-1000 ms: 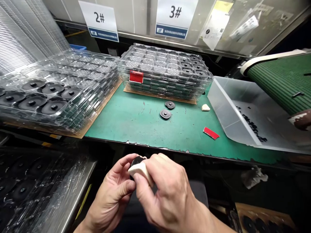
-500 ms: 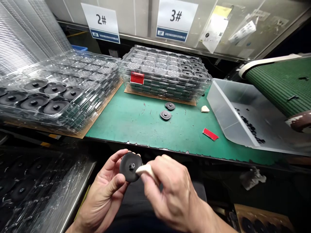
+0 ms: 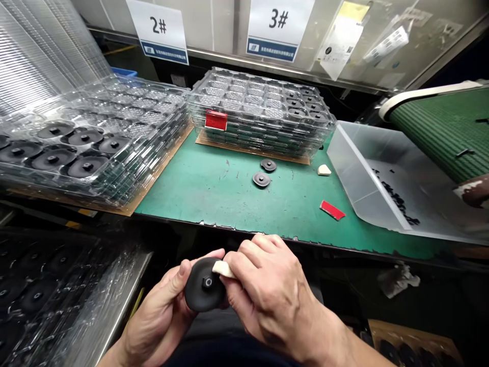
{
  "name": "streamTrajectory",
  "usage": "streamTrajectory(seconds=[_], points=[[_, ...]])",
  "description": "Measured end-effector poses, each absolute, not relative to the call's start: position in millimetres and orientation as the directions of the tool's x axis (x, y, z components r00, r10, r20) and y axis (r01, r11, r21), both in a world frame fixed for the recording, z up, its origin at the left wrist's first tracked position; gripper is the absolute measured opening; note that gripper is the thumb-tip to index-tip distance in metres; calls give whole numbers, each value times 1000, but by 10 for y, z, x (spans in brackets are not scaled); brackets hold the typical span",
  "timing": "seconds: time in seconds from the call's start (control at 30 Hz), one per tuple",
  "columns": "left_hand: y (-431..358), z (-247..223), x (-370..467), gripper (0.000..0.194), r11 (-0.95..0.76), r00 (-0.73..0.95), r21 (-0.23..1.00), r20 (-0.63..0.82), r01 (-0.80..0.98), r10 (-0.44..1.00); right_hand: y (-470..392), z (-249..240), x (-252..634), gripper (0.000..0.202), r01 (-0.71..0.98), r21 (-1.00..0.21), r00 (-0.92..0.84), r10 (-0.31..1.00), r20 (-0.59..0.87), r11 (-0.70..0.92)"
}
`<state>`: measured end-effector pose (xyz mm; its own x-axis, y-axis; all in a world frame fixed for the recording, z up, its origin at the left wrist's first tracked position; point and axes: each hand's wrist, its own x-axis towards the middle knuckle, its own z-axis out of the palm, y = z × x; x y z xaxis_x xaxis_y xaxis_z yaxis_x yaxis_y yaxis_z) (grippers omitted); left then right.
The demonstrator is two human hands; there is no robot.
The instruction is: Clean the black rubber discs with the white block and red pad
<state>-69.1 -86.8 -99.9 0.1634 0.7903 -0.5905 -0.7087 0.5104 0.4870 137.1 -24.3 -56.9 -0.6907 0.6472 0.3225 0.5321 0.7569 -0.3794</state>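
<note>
My left hand (image 3: pixel 166 306) grips a round black disc (image 3: pixel 200 295) by its edge, its face with a small central post turned up toward the camera. Pinched in my right hand (image 3: pixel 271 290) is a small white piece (image 3: pixel 222 268), which touches the disc's upper right rim. Both hands are in front of the green table's near edge. Two smaller dark discs, one (image 3: pixel 262 179) nearer and one (image 3: pixel 268 164) just behind, lie on the green table (image 3: pixel 206 188).
Clear tray stacks stand at the left (image 3: pixel 114 173) and back middle (image 3: pixel 260 127), partly filled with black discs. At the right are a translucent bin (image 3: pixel 362 188) and a green conveyor (image 3: pixel 431 122). A white block (image 3: pixel 324 170) and red strip (image 3: pixel 332 210) lie on the table.
The disc has come slightly lower and turned in my left hand, whose thumb has moved up to the rim. The white piece has shifted from the disc's right side to its upper right rim.
</note>
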Motion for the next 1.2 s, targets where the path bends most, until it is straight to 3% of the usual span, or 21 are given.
streamTrajectory(seconds=[0.17, 0.3, 0.37, 0.43, 0.57, 0.67, 0.77, 0.83, 0.9, 1.0, 1.1, 1.2], points=[[-910, -1102, -638, 32, 606, 260, 415, -636, -678, 726, -195, -573, 1362, 22, 476, -343, -790, 565, 237, 810], [-935, -1150, -564, 39, 650, 339, 346, -637, -677, 692, -148, -578, 1335, 32, 335, -328, -855, 431, 288, 883], [-923, -1152, -580, 39, 606, 310, 348, -619, -715, 722, -164, -588, 1326, 28, 357, -352, -821, 471, 323, 865], [-900, -1142, -634, 34, 527, 226, 384, -603, -758, 765, -210, -608, 1329, 19, 463, -403, -732, 597, 328, 789], [-878, -1133, -709, 42, 494, 178, 423, -596, -760, 783, -291, -637, 1360, 24, 577, -451, -630, 722, 285, 681], [-900, -1170, -649, 37, 583, 279, 383, -609, -717, 743, -258, -613, 1360, 21, 524, -408, -712, 647, 271, 748], [-905, -1203, -563, 38, 648, 366, 326, -615, -688, 698, -194, -589, 1324, 26, 366, -328, -832, 464, 304, 871], [-882, -1199, -542, 37, 607, 330, 336, -604, -720, 725, -187, -607, 1295, 26, 372, -300, -815, 464, 348, 878], [-849, -1182, -554, 37, 482, 195, 411, -569, -774, 799, -221, -650, 1268, 23, 505, -382, -694, 627, 354, 774], [-829, -1164, -576, 47, 307, -1, 553, -487, -775, 873, -315, -693, 1201, 26, 563, -665, -507, 841, 190, 490], [-856, -1157, -555, 49, 264, -67, 643, -441, -719, 895, -381, -636, 1077, 24, 431, -826, -456, 877, 149, 364], [-876, -1134, -544, 48, 233, -105, 687, -412, -689, 905, -390, -537, 981, 22, 334, -827, -447, 849, 283, 452]])
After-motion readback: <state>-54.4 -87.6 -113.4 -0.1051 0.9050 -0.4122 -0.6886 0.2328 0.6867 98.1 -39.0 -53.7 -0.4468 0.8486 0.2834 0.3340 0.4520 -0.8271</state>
